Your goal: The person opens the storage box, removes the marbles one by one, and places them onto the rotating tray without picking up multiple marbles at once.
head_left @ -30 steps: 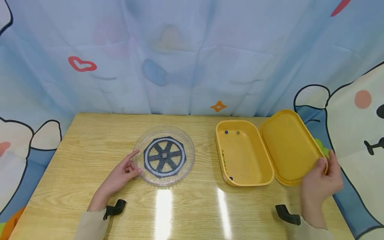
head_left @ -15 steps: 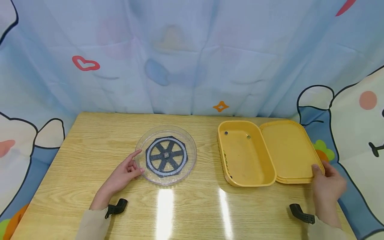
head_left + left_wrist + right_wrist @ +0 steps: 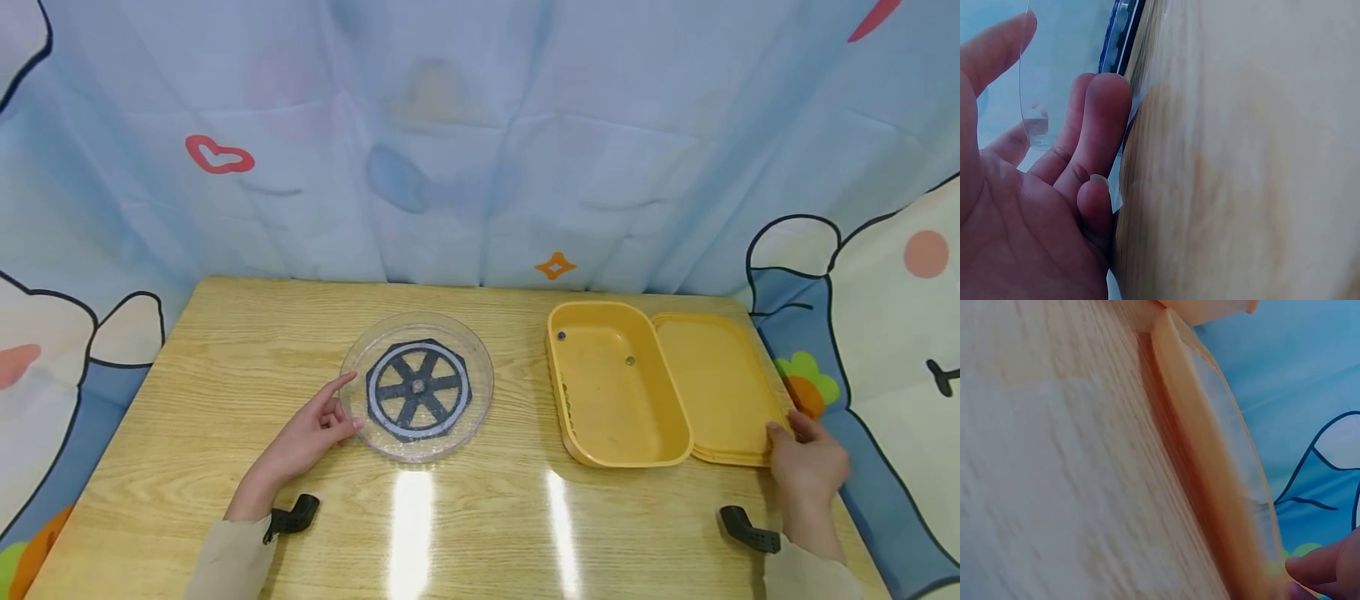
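A clear round dish (image 3: 480, 354) stands left of centre, showing a dark, several-spoked wheel pattern (image 3: 418, 387) with a pale ring. My left hand (image 3: 303, 437) holds its left side, thumb and index finger spread along the rim; in the left wrist view the other fingers (image 3: 1107, 119) curl low beside the clear wall. On the right, my right hand (image 3: 810, 462) pinches the near right corner of a yellow lid (image 3: 723, 392), lying low over the table. Just left of the lid sits a yellow box (image 3: 611, 392) with a few small marbles (image 3: 630, 361) inside.
The wooden table (image 3: 495, 525) ends at a blue patterned curtain (image 3: 450, 208) behind and at both sides. The lid reaches near the table's right edge. Dark wrist mounts (image 3: 296, 514) stick out from both sleeves.
The right hand has lowered the yellow lid from a tilt to lying nearly flat beside the box. A marble in the box has rolled. The left hand stays at the dish.
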`<state>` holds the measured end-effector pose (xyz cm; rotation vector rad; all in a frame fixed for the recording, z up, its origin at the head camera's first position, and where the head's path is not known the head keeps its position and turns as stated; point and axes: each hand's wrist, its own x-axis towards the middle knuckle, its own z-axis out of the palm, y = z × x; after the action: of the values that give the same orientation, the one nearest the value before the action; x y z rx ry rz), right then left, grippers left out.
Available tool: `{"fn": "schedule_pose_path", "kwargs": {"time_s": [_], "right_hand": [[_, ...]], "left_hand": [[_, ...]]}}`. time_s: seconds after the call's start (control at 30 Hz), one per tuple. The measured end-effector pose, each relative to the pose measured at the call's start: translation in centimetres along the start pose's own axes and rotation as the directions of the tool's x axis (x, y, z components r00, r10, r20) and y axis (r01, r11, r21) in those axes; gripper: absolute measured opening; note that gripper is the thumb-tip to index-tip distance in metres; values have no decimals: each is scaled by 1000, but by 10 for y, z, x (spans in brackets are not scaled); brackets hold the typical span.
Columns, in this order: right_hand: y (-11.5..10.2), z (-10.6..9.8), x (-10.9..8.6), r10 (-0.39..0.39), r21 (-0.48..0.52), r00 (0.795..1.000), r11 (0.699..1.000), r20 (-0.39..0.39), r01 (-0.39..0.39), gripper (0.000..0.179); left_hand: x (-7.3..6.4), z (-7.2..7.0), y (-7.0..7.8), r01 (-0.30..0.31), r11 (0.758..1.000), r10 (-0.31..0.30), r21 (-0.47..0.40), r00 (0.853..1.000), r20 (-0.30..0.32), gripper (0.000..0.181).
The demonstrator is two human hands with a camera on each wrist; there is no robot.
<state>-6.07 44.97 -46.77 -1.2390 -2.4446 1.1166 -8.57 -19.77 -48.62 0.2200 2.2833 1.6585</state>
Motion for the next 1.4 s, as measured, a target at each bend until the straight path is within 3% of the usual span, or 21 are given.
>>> {"fn": "schedule_pose_path", "kwargs": {"time_s": [0.17, 0.3, 0.4, 0.67, 0.77, 0.83, 1.0, 1.1, 1.27, 1.4], "right_hand": [[-1, -6, 0, 8, 10, 1000, 1000, -6, -8, 51], [-11, -10, -6, -75, -2, 997, 997, -38, 74, 49], [-29, -11, -13, -156, -4, 986, 988, -60, 156, 46], [-92, -12, -44, -333, 41, 943, 942, -14, 334, 43], [-112, -8, -53, -421, 38, 907, 906, 6, 421, 41], [-122, -4, -58, -489, 28, 872, 872, 36, 488, 41], [-146, 15, -69, -646, 44, 748, 761, 151, 648, 38], [-158, 31, -71, -692, 64, 686, 713, 227, 698, 38], [-169, 59, -68, -722, 154, 607, 677, 333, 720, 37], [-174, 80, -62, -709, 243, 561, 688, 426, 684, 37]], "left_hand": [[2, 1, 0, -10, 1000, 10, 8, 1000, 6, 73], [1, 1, 1, -12, 1000, 12, 9, 1000, 2, 74], [-1, 1, 3, -12, 1000, 12, 10, 1000, -4, 74], [-2, 0, 3, -20, 1000, 20, 10, 1000, -17, 74], [-2, 0, 2, -23, 1000, 23, 17, 1000, -20, 74], [-1, 0, 1, -24, 999, 24, 22, 1000, -18, 73], [-1, 1, 2, -22, 1000, 22, 13, 1000, -9, 74], [-2, 0, 3, -21, 1000, 21, 4, 1000, -12, 75], [-2, 1, 2, -28, 1000, 28, -5, 999, -17, 76], [0, 2, 1, -26, 1000, 26, 2, 999, -21, 75]]}}
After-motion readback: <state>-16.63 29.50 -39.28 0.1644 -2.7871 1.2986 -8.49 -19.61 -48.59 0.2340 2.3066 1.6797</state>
